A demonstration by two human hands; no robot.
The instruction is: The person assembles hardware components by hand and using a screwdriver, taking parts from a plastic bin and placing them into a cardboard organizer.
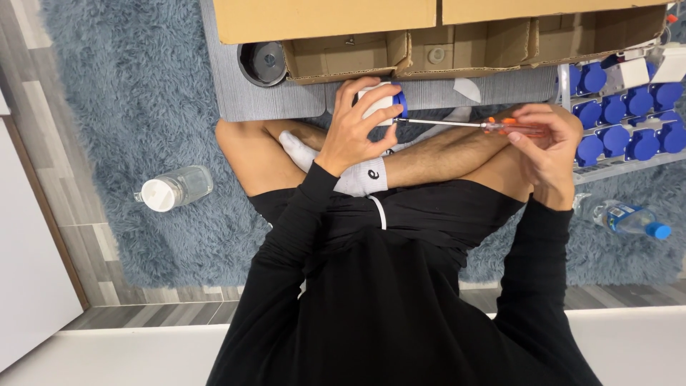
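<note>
While the person sits cross-legged on a shaggy grey-blue rug (143,93), the left hand (357,125) wraps its fingers around a small white part with a blue cap (389,104), the grip closed firmly on it just above the crossed shins. The right hand (547,143) is closed around the orange handle of a screwdriver (471,126), whose thin metal shaft runs level from that hand across to the blue end of the white part and meets it there. Both arms wear long black sleeves, and a white sock (357,175) shows beneath the left wrist. Just past the hands, a grey mat (271,100) lies on the rug and carries open cardboard boxes (429,36); a round black and silver object (262,63) sits on the mat at the left corner of the boxes. To the right, near the right hand, a white tray (607,166) holds rows of blue-capped parts (622,118) like the one being held. A clear plastic jar with a white lid (174,190) lies on its side on the rug, well apart to the left, and a water bottle with a blue cap (629,219) lies on the rug near the right elbow. Wooden flooring (50,150) borders the rug.
</note>
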